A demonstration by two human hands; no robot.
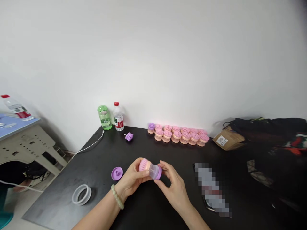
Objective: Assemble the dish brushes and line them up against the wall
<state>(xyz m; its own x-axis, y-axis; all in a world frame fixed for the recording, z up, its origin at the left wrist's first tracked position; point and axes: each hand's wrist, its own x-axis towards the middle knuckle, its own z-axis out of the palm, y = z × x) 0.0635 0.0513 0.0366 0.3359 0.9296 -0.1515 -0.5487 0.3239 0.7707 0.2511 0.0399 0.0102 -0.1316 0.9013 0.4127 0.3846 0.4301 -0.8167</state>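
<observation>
Above the front of the black table, my left hand [134,175] is closed around a scrub brush [151,169] with pink bristles, a peach collar and a clear body. The brush lies tilted sideways, bristles to the left. At its right end is a purple base [158,172], pinched between the thumb and fingers of my right hand [173,184]. Left of my hands, a round purple part [117,173] with a raised centre lies on the table. Beyond it sits a purple bristle head [129,136] with a small stem. A clear ring [82,194] rests nearer the front left.
Along the wall stand two rows of pink brush heads [176,135], with one purple-topped head [151,127] at the left end. A green bottle [105,118] and a water bottle [118,117] stand at back left. Rightward are a pixelated flat object [212,190], a brown paper bag [229,139] and dark bags [271,153].
</observation>
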